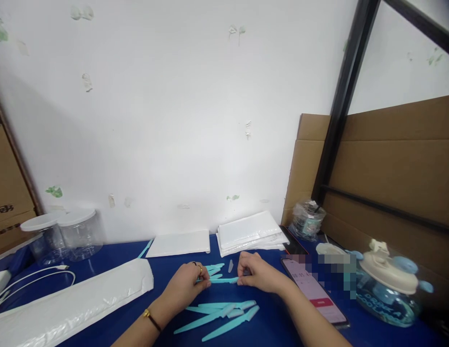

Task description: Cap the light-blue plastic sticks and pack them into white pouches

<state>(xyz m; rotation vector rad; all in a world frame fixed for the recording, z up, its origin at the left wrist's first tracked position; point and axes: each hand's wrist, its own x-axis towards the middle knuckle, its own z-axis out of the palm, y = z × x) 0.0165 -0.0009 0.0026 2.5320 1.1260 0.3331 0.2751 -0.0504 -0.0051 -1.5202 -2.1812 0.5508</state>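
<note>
A teal eyebrow razor (223, 280) is stretched level between my two hands. My left hand (188, 285) pinches its left end, and my right hand (256, 273) has thumb and fingertips closed on its right end. Just above it lies a small translucent blade cap (230, 266). Beside my left fingers are several more teal razors (214, 268), partly hidden by that hand. Closer to me, a loose group of razors (229, 324) lies fanned out, with translucent caps on their right ends.
White padded envelopes (251, 231) are stacked by the wall; another envelope (179, 243) lies left of them. A long white package (79, 301) covers the left side. Clear jars (81, 236) and a white cable (32, 274) sit beyond. On the right are a phone (314, 289) and water bottle (387, 289).
</note>
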